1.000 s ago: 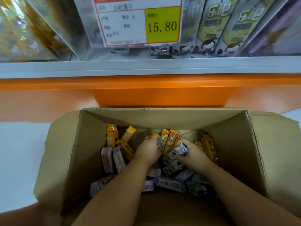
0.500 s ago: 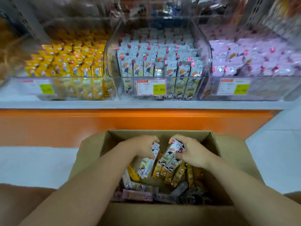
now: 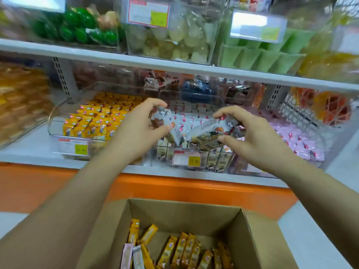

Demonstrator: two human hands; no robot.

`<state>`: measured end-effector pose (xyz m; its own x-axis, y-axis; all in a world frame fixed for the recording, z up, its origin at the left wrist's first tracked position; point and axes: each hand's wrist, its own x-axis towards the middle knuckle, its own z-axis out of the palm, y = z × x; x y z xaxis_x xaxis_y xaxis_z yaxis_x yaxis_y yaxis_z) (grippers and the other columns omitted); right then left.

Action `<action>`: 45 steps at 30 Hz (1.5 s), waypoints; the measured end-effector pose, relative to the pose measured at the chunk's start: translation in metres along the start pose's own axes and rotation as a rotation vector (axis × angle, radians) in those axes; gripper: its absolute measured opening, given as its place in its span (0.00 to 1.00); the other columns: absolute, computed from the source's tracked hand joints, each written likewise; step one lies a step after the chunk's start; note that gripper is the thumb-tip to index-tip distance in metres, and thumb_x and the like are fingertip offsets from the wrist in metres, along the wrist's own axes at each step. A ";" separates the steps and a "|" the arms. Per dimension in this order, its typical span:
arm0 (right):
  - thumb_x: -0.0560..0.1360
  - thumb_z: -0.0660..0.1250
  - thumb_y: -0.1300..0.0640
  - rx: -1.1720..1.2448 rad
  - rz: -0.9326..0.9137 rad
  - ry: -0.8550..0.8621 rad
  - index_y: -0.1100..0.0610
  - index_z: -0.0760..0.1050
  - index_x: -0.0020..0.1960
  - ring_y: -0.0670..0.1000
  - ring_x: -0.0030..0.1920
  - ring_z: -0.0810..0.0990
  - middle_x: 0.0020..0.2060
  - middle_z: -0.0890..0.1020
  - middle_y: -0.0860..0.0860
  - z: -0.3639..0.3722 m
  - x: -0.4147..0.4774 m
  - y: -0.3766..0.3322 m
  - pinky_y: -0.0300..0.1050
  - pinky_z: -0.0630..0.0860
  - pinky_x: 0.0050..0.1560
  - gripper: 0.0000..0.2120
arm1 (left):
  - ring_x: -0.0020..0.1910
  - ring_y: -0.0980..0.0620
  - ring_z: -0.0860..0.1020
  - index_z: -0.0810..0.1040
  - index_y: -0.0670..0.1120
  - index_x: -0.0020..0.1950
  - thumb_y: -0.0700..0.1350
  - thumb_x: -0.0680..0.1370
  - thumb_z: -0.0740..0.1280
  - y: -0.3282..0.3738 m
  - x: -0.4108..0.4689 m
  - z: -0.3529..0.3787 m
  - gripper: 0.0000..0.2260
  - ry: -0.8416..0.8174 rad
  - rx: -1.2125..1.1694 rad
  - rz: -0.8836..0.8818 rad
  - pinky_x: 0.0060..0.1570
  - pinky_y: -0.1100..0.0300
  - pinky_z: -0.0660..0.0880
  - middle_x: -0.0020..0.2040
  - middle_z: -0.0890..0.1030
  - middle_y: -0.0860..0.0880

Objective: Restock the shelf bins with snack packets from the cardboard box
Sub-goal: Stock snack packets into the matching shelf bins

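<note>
Both hands have risen out of the cardboard box (image 3: 174,212) to the front edge of the middle bin (image 3: 217,161) on the shelf. The left hand (image 3: 139,125) pinches white snack packets (image 3: 167,121); the right hand (image 3: 252,136) curls round another bunch (image 3: 209,131). Yellow packets (image 3: 182,249) lie in the box.

Bare left forearm (image 3: 77,200), bare right forearm (image 3: 310,193)
</note>
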<state>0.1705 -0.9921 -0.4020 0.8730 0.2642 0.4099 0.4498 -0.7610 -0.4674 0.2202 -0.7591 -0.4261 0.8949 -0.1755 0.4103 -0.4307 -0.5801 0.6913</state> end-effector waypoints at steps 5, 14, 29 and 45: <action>0.75 0.68 0.61 -0.142 -0.025 -0.051 0.48 0.71 0.61 0.30 0.44 0.70 0.57 0.70 0.39 0.020 0.047 0.007 0.23 0.63 0.41 0.18 | 0.41 0.60 0.74 0.70 0.54 0.58 0.46 0.75 0.70 -0.018 0.019 0.017 0.15 0.065 0.133 0.071 0.48 0.58 0.76 0.57 0.68 0.55; 0.75 0.68 0.58 -0.483 0.052 -0.637 0.51 0.69 0.67 0.48 0.55 0.72 0.63 0.74 0.50 0.060 0.111 0.021 0.39 0.64 0.47 0.22 | 0.57 0.48 0.75 0.69 0.51 0.64 0.51 0.76 0.68 -0.037 0.033 0.042 0.18 -0.125 0.328 -0.056 0.52 0.54 0.73 0.63 0.72 0.50; 0.72 0.67 0.61 -0.593 -0.032 -0.671 0.58 0.72 0.60 0.52 0.41 0.69 0.46 0.77 0.54 0.093 0.117 0.035 0.44 0.62 0.36 0.17 | 0.58 0.45 0.75 0.70 0.46 0.69 0.42 0.79 0.65 -0.047 0.049 0.066 0.18 -0.340 0.417 -0.119 0.54 0.54 0.73 0.62 0.75 0.44; 0.75 0.68 0.49 -0.449 0.143 -0.257 0.48 0.74 0.63 0.50 0.59 0.75 0.57 0.79 0.51 0.083 0.087 0.063 0.43 0.72 0.57 0.16 | 0.64 0.45 0.72 0.60 0.51 0.75 0.37 0.79 0.63 -0.053 0.052 0.076 0.27 -0.327 0.342 -0.118 0.60 0.55 0.71 0.71 0.67 0.45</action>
<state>0.2906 -0.9675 -0.4609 0.9630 0.2329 0.1356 0.2473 -0.9637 -0.1009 0.2987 -0.7977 -0.4864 0.9486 -0.3019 0.0945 -0.3103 -0.8296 0.4643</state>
